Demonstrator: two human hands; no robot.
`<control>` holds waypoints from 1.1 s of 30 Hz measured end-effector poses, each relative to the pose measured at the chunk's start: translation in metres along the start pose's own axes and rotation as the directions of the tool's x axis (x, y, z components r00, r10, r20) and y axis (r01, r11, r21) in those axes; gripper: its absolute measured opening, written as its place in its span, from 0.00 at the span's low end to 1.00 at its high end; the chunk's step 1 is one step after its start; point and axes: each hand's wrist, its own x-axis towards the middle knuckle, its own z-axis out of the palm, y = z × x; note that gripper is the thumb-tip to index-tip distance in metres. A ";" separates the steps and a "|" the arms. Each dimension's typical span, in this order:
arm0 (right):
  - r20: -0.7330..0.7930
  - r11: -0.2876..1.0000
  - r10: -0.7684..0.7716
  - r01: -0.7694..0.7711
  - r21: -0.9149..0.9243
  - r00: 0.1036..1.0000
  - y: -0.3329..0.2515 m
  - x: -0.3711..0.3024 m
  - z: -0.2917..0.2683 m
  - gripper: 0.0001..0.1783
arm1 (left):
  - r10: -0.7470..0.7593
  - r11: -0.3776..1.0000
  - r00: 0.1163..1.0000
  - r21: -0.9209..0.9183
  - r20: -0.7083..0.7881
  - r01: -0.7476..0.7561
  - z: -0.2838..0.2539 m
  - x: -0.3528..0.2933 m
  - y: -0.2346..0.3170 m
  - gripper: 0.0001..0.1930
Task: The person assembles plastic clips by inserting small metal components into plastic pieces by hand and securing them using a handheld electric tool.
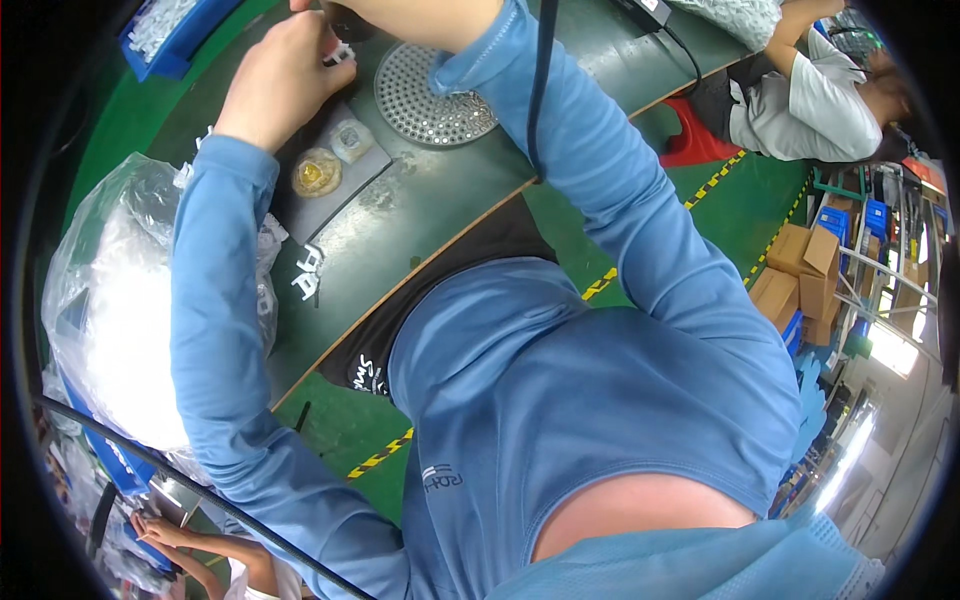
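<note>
Near the top edge, my left hand (275,85) pinches a small white plastic part (340,54) between thumb and fingers. My right hand (405,14) reaches in beside it from the right, but the upper edge cuts off its fingers. Below the right wrist lies a round metal plate full of holes (415,95), with small shiny pieces on its right side. On a dark grey board (345,190) under my left hand sit a round yellowish container (316,173) and a small clear one (350,140). White plastic parts (308,272) lie loose near the table edge.
A large clear bag (110,290) bulges left of the green table (440,190). One blue bin (160,35) stands at the upper left. A black cable (541,90) hangs across my right sleeve. Another person (800,100) sits at the upper right, near a red stool (692,135).
</note>
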 end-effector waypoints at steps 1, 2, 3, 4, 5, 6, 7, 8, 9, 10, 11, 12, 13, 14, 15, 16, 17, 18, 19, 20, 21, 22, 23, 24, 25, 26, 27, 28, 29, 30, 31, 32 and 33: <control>0.030 0.998 -0.015 0.017 -0.065 0.999 -0.004 -0.001 0.000 0.34 | -0.019 0.998 0.999 -0.061 -0.026 0.018 -0.007 -0.003 -0.002 0.15; 0.057 0.990 -0.026 0.034 -0.134 0.998 -0.004 -0.003 -0.002 0.37 | -0.036 0.991 0.998 -0.128 -0.048 0.030 -0.015 -0.008 -0.004 0.14; 0.033 0.990 -0.135 0.134 0.032 0.990 0.010 -0.008 0.002 0.43 | -0.154 0.980 0.982 -0.143 -0.110 0.138 -0.020 -0.016 -0.005 0.16; -0.030 0.966 -0.193 0.184 -0.179 0.981 -0.007 -0.007 0.000 0.44 | -0.252 0.964 0.946 -0.137 -0.205 0.227 -0.042 -0.025 0.022 0.17; -0.081 0.900 -0.254 0.205 -0.386 0.964 -0.023 -0.012 -0.005 0.45 | -0.222 0.959 0.943 -0.233 -0.248 0.164 -0.046 -0.034 0.012 0.14; -0.144 0.736 -0.403 0.227 -0.637 0.904 -0.025 -0.022 -0.010 0.40 | -0.284 0.936 0.917 -0.290 -0.281 0.201 -0.050 -0.051 0.006 0.12; -0.305 0.930 -0.230 0.117 -0.349 0.924 -0.011 -0.039 -0.015 0.27 | -0.349 0.924 0.891 -0.267 -0.291 0.275 -0.056 -0.067 0.003 0.11; -0.294 0.935 -0.223 0.119 -0.333 0.929 -0.015 -0.045 -0.010 0.27 | -0.414 0.904 0.858 -0.247 -0.305 0.349 -0.061 -0.082 -0.002 0.11; -0.022 0.876 -0.214 0.182 -0.446 0.977 -0.021 -0.052 -0.003 0.16 | -0.468 0.878 0.824 -0.276 -0.320 0.391 -0.063 -0.094 -0.006 0.12; 0.254 0.805 -0.172 0.284 -0.521 0.952 -0.023 -0.055 0.005 0.05 | -0.485 0.871 0.806 -0.270 -0.339 0.410 -0.067 -0.104 -0.001 0.12; 0.430 0.695 -0.286 0.494 -0.523 0.856 -0.003 -0.052 0.011 0.08 | -0.465 0.878 0.791 -0.324 -0.398 0.352 -0.059 -0.097 0.006 0.12; 0.531 0.625 -0.168 0.507 -0.593 0.830 -0.003 -0.059 0.009 0.09 | -0.448 0.881 0.769 -0.374 -0.456 0.291 -0.051 -0.091 0.011 0.12; 0.573 0.519 -0.068 0.519 -0.679 0.817 0.006 -0.062 0.021 0.10 | -0.450 0.881 0.753 -0.378 -0.480 0.285 -0.051 -0.093 0.015 0.12; 0.575 0.419 0.189 0.464 -0.781 0.796 0.009 -0.063 0.027 0.10 | -0.455 0.879 0.748 -0.380 -0.483 0.288 -0.051 -0.096 0.017 0.12; 0.586 0.388 0.174 0.492 -0.780 0.792 0.016 -0.058 0.031 0.08 | -0.439 0.890 0.745 -0.355 -0.503 0.285 -0.052 -0.098 0.018 0.12; 0.603 0.361 0.156 0.523 -0.772 0.782 0.022 -0.052 0.036 0.07 | -0.426 0.900 0.736 -0.328 -0.526 0.287 -0.053 -0.101 0.020 0.12; 0.608 0.316 0.172 0.541 -0.779 0.775 0.023 -0.045 0.041 0.06 | -0.434 0.897 0.728 -0.330 -0.531 0.293 -0.054 -0.104 0.021 0.12; 0.553 0.213 0.241 0.512 -0.832 0.798 0.028 -0.042 0.050 0.06 | -0.439 0.894 0.722 -0.337 -0.535 0.295 -0.055 -0.105 0.022 0.13; 0.488 0.101 0.303 0.482 -0.871 0.819 0.032 -0.039 0.056 0.06 | -0.444 0.892 0.716 -0.344 -0.539 0.294 -0.055 -0.106 0.022 0.13; 0.479 0.255 0.362 0.409 -0.876 0.800 0.033 -0.028 0.054 0.14 | -0.448 0.890 0.710 -0.347 -0.543 0.297 -0.054 -0.107 0.022 0.13; 0.465 0.233 0.392 0.403 -0.885 0.794 0.034 -0.024 0.054 0.11 | -0.435 0.897 0.717 -0.333 -0.545 0.291 -0.053 -0.107 0.023 0.14; 0.452 0.211 0.418 0.400 -0.892 0.788 0.034 -0.020 0.056 0.09 | -0.421 0.904 0.723 -0.317 -0.548 0.286 -0.054 -0.107 0.024 0.14; 0.419 0.171 0.447 0.385 -0.907 0.790 0.040 -0.017 0.058 0.08 | -0.405 0.909 0.725 -0.333 -0.557 0.251 -0.053 -0.106 0.024 0.14; 0.414 0.184 0.458 0.372 -0.910 0.787 0.044 -0.014 0.055 0.08 | -0.406 0.908 0.721 -0.333 -0.561 0.253 -0.054 -0.105 0.025 0.14; 0.407 0.197 0.474 0.357 -0.913 0.780 0.048 -0.012 0.054 0.08 | -0.402 0.911 0.726 -0.323 -0.558 0.257 -0.053 -0.105 0.025 0.14; 0.405 0.205 0.475 0.349 -0.914 0.781 0.050 -0.010 0.050 0.08 | -0.397 0.914 0.732 -0.312 -0.553 0.260 -0.052 -0.105 0.024 0.14; 0.406 0.205 0.479 0.351 -0.914 0.778 0.052 -0.008 0.048 0.08 | -0.395 0.912 0.733 -0.330 -0.553 0.242 -0.050 -0.105 0.021 0.14; 0.421 0.229 0.473 0.354 -0.907 0.774 0.054 -0.006 0.046 0.08 | -0.398 0.911 0.733 -0.334 -0.552 0.243 -0.050 -0.106 0.020 0.14; 0.430 0.247 0.469 0.353 -0.903 0.772 0.056 -0.005 0.041 0.08 | -0.388 0.916 0.738 -0.322 -0.552 0.241 -0.048 -0.105 0.020 0.14; 0.436 0.315 0.393 0.327 -0.891 0.809 0.064 -0.007 0.035 0.08 | -0.378 0.921 0.744 -0.310 -0.551 0.238 -0.047 -0.103 0.019 0.14; 0.421 0.390 0.411 0.262 -0.883 0.809 0.048 -0.004 0.041 0.07 | -0.383 0.918 0.744 -0.316 -0.547 0.240 -0.047 -0.105 0.018 0.14; 0.404 0.457 0.431 0.191 -0.869 0.807 0.032 -0.001 0.043 0.07 | -0.391 0.915 0.744 -0.316 -0.541 0.252 -0.046 -0.106 0.016 0.14; 0.465 0.572 0.313 0.227 -0.788 0.828 0.029 -0.002 0.034 0.07 | -0.399 0.912 0.745 -0.315 -0.535 0.262 -0.044 -0.105 0.014 0.14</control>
